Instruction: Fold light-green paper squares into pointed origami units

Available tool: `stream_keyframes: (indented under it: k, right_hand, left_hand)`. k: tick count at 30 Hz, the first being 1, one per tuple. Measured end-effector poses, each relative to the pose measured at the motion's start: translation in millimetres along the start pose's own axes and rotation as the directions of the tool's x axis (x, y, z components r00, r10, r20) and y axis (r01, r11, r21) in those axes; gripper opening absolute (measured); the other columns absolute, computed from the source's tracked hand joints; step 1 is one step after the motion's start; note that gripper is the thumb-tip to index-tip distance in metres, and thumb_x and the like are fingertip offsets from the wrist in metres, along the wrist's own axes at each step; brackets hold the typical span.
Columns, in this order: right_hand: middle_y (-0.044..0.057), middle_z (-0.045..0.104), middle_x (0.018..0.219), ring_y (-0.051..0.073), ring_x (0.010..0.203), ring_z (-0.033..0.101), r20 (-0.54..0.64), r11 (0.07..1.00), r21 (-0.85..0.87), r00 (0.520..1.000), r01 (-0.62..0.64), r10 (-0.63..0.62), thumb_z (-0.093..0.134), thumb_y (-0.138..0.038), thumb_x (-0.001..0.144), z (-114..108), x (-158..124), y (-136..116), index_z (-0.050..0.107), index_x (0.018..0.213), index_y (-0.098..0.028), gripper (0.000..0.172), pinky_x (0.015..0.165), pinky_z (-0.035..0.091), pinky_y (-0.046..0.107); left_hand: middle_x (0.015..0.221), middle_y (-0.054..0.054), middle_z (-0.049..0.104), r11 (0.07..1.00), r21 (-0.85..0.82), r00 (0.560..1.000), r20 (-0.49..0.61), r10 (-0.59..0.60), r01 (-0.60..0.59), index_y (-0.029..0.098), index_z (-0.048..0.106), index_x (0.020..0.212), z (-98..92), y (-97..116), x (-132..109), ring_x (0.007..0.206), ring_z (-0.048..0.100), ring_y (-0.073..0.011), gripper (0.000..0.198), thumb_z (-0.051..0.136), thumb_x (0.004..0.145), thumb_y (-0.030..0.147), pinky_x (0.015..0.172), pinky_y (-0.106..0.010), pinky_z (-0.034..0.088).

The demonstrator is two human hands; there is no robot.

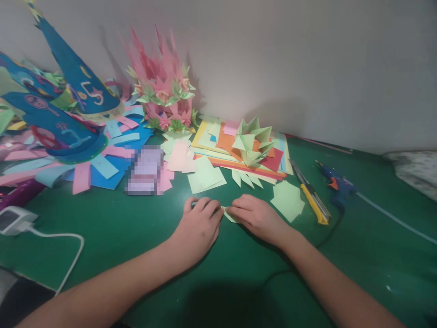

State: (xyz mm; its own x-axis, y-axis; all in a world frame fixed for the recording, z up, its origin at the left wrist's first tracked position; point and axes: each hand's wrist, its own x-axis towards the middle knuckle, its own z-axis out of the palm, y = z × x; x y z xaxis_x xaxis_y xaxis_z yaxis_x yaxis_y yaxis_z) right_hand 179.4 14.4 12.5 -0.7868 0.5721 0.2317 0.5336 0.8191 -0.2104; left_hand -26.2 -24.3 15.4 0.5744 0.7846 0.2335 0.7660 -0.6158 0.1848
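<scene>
My left hand and my right hand rest close together on the green mat. Between their fingertips lies a small light-green paper piece, pressed flat against the mat. Both hands have curled fingers pinching its ends. Most of the piece is hidden under the fingers. Just beyond the hands lie loose light-green paper squares and another green square pile.
A folded green paper star sits on a stack of coloured paper. A yellow utility knife and blue glue gun lie right. A pink paper flower model, blue paper cones and a white charger stand left.
</scene>
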Motion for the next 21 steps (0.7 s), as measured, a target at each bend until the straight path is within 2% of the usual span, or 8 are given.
stream_keyframes:
  k: [4, 10, 17, 21]
  right_hand:
    - [0.007, 0.059, 0.08, 0.017, 0.072, 0.046, -0.005, 1.0, 0.003, 1.0, -0.011, 0.011, 0.035, -0.018, 0.097, -0.8, -2.1, -2.4, 0.064, 0.098, -0.015, 0.029, 0.063, 0.039, 0.029]
    - [0.007, 0.059, 0.079, 0.017, 0.073, 0.046, -0.083, 0.999, -0.047, 0.996, 0.026, -0.03, 0.038, -0.018, 0.096, 3.6, -2.9, -4.1, 0.064, 0.093, -0.012, 0.027, 0.064, 0.04, 0.029]
    - [0.007, 0.058, 0.078, 0.016, 0.072, 0.046, -0.057, 0.997, -0.047, 0.997, 0.054, -0.057, 0.039, -0.018, 0.096, 6.6, -4.6, -1.7, 0.063, 0.095, -0.012, 0.025, 0.064, 0.04, 0.028]
    - [0.007, 0.06, 0.08, 0.016, 0.073, 0.046, -0.077, 0.997, -0.042, 0.995, 0.065, -0.069, 0.039, -0.017, 0.096, 8.5, -4.7, -0.6, 0.063, 0.095, -0.012, 0.025, 0.065, 0.041, 0.028]
  left_hand:
    - [0.103, -0.004, 0.061, 1.0, -0.013, 1.0, -0.004, -0.012, 0.012, 0.021, 0.059, 0.106, -0.6, -2.5, 0.6, 0.097, 0.051, -0.0213, 0.021, 0.046, 0.089, 0.016, 0.087, -0.042, 0.027]
    - [0.104, -0.003, 0.061, 1.0, -0.017, 1.0, 0.02, -0.019, 0.02, 0.021, 0.059, 0.105, -1.7, -3.8, 1.0, 0.097, 0.051, -0.0214, 0.02, 0.046, 0.09, 0.017, 0.087, -0.042, 0.027]
    - [0.104, -0.003, 0.061, 0.999, -0.02, 0.999, 0.017, -0.045, 0.045, 0.02, 0.057, 0.103, -0.9, -1.6, 1.5, 0.096, 0.051, -0.0206, 0.018, 0.047, 0.089, 0.018, 0.087, -0.041, 0.028]
    - [0.102, -0.002, 0.061, 0.998, 0.054, 0.999, 0.013, -0.038, 0.037, 0.02, 0.058, 0.101, 3.3, 0.3, 0.7, 0.096, 0.051, -0.0213, 0.017, 0.045, 0.09, 0.016, 0.086, -0.041, 0.028]
